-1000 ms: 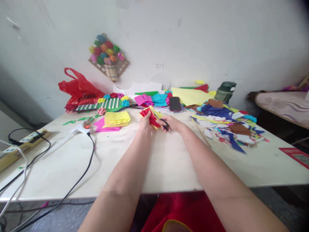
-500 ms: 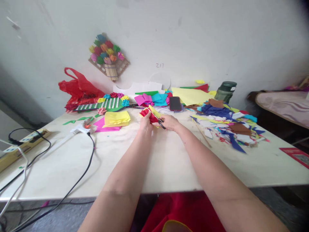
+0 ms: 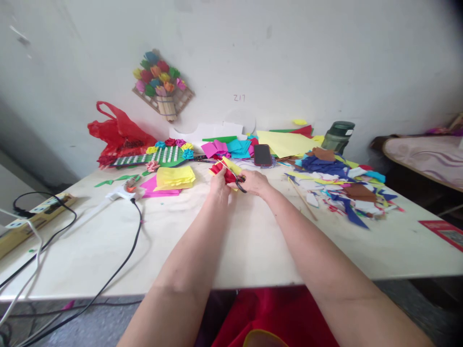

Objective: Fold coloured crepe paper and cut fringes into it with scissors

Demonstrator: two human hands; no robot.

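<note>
My left hand (image 3: 219,184) is closed on a stack of red and yellow paper (image 3: 229,177), held just above the middle of the table. In my right hand (image 3: 255,183) are scissors (image 3: 240,183) with dark handles, my fingers wrapped round the grips. The blades point up and left across the red paper, and my hands partly hide them. A pile of yellow paper sheets (image 3: 176,178) lies to the left of my hands, on top of pink paper (image 3: 148,186). Behind them is a dark phone (image 3: 262,155).
A glue gun (image 3: 124,193) with a black cord (image 3: 136,231) lies at left, near a power strip (image 3: 39,212). Paper scraps (image 3: 347,193) and a thin stick (image 3: 302,197) are on the right. A green bottle (image 3: 337,137) and a red plastic bag (image 3: 119,129) stand behind.
The scissors' handles have shifted slightly in my right hand. My left hand and the paper stay almost in place.
</note>
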